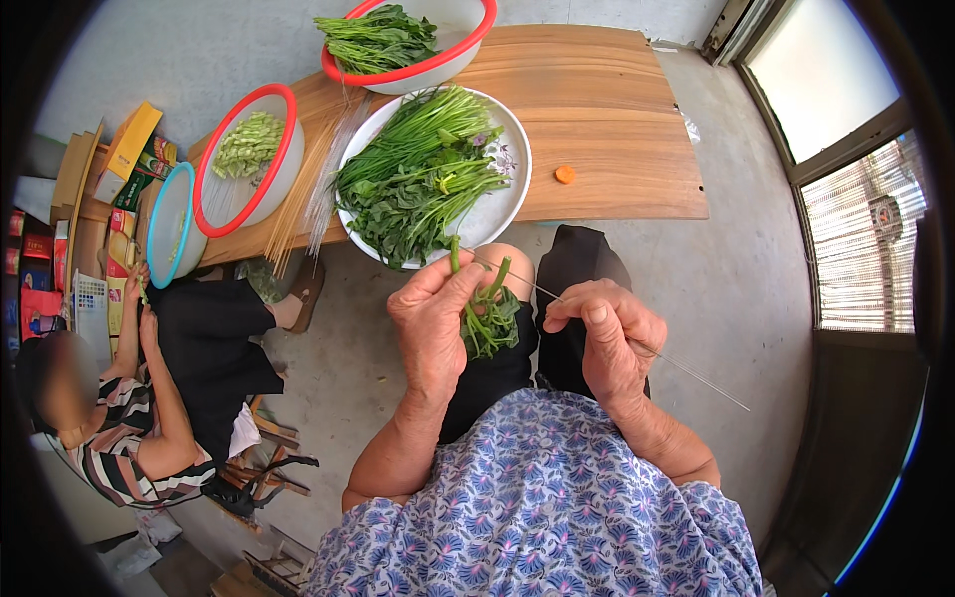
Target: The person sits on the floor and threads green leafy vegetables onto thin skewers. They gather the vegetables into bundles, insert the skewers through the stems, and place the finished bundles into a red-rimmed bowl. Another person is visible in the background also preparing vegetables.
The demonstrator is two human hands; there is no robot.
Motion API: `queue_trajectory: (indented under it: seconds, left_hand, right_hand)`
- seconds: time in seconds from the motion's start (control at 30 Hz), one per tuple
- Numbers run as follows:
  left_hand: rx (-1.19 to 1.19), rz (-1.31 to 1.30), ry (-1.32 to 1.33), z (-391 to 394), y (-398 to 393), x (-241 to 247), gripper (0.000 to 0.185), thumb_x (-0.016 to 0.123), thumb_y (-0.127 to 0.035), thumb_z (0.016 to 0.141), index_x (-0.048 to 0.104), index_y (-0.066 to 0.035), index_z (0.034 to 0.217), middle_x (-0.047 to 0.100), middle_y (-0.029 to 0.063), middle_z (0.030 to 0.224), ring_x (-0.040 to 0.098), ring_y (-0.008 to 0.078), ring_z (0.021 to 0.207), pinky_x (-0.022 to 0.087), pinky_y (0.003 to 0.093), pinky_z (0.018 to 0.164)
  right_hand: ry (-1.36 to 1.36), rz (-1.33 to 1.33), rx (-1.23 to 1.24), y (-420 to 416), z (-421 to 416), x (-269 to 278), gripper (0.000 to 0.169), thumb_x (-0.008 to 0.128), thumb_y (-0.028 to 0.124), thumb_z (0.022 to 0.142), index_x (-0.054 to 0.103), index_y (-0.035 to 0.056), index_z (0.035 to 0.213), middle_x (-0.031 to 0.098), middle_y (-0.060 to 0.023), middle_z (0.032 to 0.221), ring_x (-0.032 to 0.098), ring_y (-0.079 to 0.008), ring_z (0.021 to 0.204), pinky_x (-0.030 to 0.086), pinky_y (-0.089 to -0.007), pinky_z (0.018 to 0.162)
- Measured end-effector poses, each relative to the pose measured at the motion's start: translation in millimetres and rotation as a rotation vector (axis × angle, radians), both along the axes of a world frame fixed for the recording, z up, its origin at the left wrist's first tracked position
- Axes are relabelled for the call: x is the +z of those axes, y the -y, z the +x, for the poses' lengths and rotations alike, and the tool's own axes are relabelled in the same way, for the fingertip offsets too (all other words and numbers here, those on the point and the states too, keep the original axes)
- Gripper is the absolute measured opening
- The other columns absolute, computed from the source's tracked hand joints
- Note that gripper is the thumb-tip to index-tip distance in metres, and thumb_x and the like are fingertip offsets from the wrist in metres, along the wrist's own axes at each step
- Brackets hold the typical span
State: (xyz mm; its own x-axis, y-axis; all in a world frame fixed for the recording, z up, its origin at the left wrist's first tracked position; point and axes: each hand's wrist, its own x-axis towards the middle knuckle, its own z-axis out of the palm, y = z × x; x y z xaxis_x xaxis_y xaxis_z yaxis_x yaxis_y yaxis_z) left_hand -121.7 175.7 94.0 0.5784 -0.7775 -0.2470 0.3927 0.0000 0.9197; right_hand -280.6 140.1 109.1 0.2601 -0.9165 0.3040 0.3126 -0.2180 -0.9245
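My left hand (pixel 436 324) pinches a green stem of a leafy vegetable (pixel 489 321), whose leaves hang down beside the fingers over my knee. Between thumb and fingers, my right hand (pixel 612 336) grips a thin wire or skewer (pixel 690 371). It runs from the stem at my left fingertips past the right hand, to the lower right. Just beyond my hands, a round white tray (pixel 489 213) holds bunches of leafy greens (pixel 403 216) and thin green stalks (pixel 418 138). Bundles of thin wooden sticks (pixel 302 190) and clear thin rods (pixel 333 175) lie left of the tray.
On the wooden table (pixel 597 112) are an orange round slice (pixel 565 174), a red-rimmed basin (pixel 448 63) of greens, a red-rimmed basin (pixel 287 164) of cut green pieces and a blue-rimmed basin (pixel 190 250). Another person (pixel 149 440) sits at the left, handling a green piece.
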Motion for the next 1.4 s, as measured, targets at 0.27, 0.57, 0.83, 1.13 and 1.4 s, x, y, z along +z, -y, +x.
queue_trajectory:
  seconds: [0.27,0.57,0.83,1.13,1.4]
  left_hand:
    - [-0.028,-0.014,0.001,-2,1,3,0.02,0.061,0.0,0.082,0.059,0.01,0.1,0.064,0.0116,0.077,0.062,0.0156,0.064,0.054,0.0271,0.058]
    - [-0.024,-0.032,0.133,-1,0,2,0.023,0.061,0.003,0.081,0.059,0.011,0.103,0.064,0.0109,0.079,0.061,0.0138,0.065,0.054,0.0263,0.059]
    - [-0.029,0.052,0.488,-2,-3,2,0.024,0.061,0.004,0.081,0.061,0.008,0.105,0.065,0.0094,0.082,0.061,0.011,0.067,0.051,0.0221,0.06]
    - [-0.106,0.008,0.708,-11,-3,7,0.022,0.063,0.002,0.081,0.065,0.003,0.103,0.066,0.0038,0.076,0.057,0.006,0.065,0.047,0.0205,0.057]
    - [-0.163,-0.011,0.854,-22,-7,8,0.022,0.068,0.002,0.075,0.066,0.002,0.098,0.066,0.0067,0.071,0.057,0.0048,0.063,0.047,0.0217,0.055]
  right_hand:
    - [-0.044,0.028,0.007,0,-1,2,0.031,0.051,0.018,0.092,0.061,-0.0085,0.078,0.061,-0.0166,0.077,0.058,-0.0206,0.062,0.049,-0.0301,0.059]
    - [-0.036,0.065,0.004,1,-1,2,0.032,0.051,0.017,0.092,0.061,-0.0087,0.076,0.06,-0.0164,0.076,0.057,-0.0203,0.06,0.048,-0.0298,0.057]
    - [-0.054,0.089,0.035,1,2,4,0.033,0.05,0.018,0.093,0.059,-0.0084,0.076,0.06,-0.0154,0.073,0.057,-0.0197,0.06,0.048,-0.0291,0.058]
    - [0.195,0.38,0.091,9,16,-11,0.027,0.053,0.017,0.092,0.059,-0.0047,0.078,0.062,-0.0107,0.073,0.058,-0.0158,0.063,0.049,-0.0275,0.061]
    - [0.133,0.311,0.161,7,16,-23,0.021,0.057,0.016,0.09,0.061,-0.0033,0.082,0.061,-0.0076,0.075,0.058,-0.0133,0.066,0.047,-0.0237,0.063]
